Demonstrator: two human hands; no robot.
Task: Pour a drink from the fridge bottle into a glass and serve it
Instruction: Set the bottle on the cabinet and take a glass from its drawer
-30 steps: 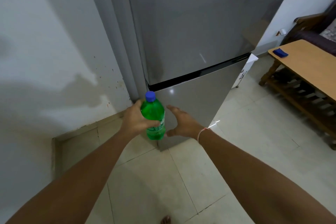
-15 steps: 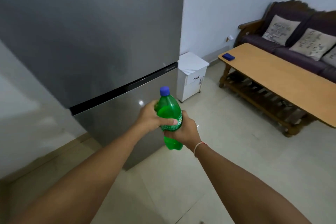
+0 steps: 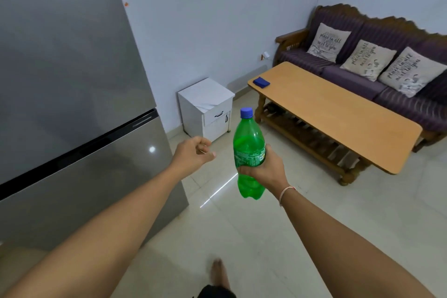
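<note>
A green plastic bottle [image 3: 248,138] with a blue cap stands upright in the air, mid-frame, partly filled with green drink. My right hand [image 3: 267,172] grips it around the label, near its lower half. My left hand [image 3: 192,152] hangs free just to the bottle's left, fingers loosely curled, holding nothing. The grey fridge [image 3: 63,84] fills the left side with both doors closed. No glass is in view.
A long wooden coffee table [image 3: 338,113] stands to the right with a small blue object [image 3: 261,82] on its far corner. Behind it is a purple sofa [image 3: 362,75] with three cushions. A small white cabinet [image 3: 205,106] sits by the wall beside the fridge. Pale tiled floor lies ahead.
My view has swung right from the fridge toward the room. The bottle passed from my left hand to my right; my left hand has let go and moved away.
</note>
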